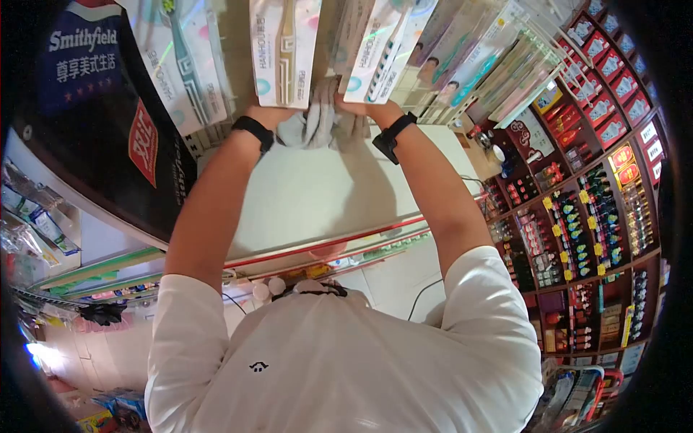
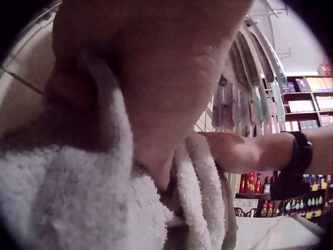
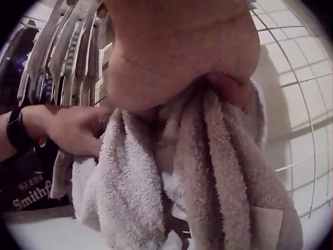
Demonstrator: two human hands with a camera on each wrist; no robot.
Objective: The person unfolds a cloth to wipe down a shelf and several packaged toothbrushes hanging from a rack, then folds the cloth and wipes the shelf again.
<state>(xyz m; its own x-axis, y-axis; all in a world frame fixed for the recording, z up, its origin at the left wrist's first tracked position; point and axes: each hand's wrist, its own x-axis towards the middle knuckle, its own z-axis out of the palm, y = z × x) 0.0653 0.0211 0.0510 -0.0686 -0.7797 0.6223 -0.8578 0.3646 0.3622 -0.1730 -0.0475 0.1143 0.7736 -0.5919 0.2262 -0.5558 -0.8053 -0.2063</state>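
A grey-white terry towel (image 1: 315,128) hangs bunched in folds between my two hands, over a white shelf top (image 1: 310,198). My left hand (image 1: 274,115) grips one side of it, its fingers partly hidden behind a packaged toothbrush (image 1: 286,54) in the head view. Close up in the left wrist view, the towel (image 2: 88,192) comes out from under the curled left hand (image 2: 151,67). On the other side my right hand (image 1: 372,110) holds the towel too. In the right wrist view thick folds (image 3: 130,177) drop from beneath the right hand (image 3: 182,52).
More packaged toothbrushes (image 1: 184,65) hang on hooks above and in front of the hands. A wire grid (image 3: 296,83) stands behind the towel. At the left is a black Smithfield display (image 1: 94,123). Shelves of bottles (image 1: 570,231) line the right.
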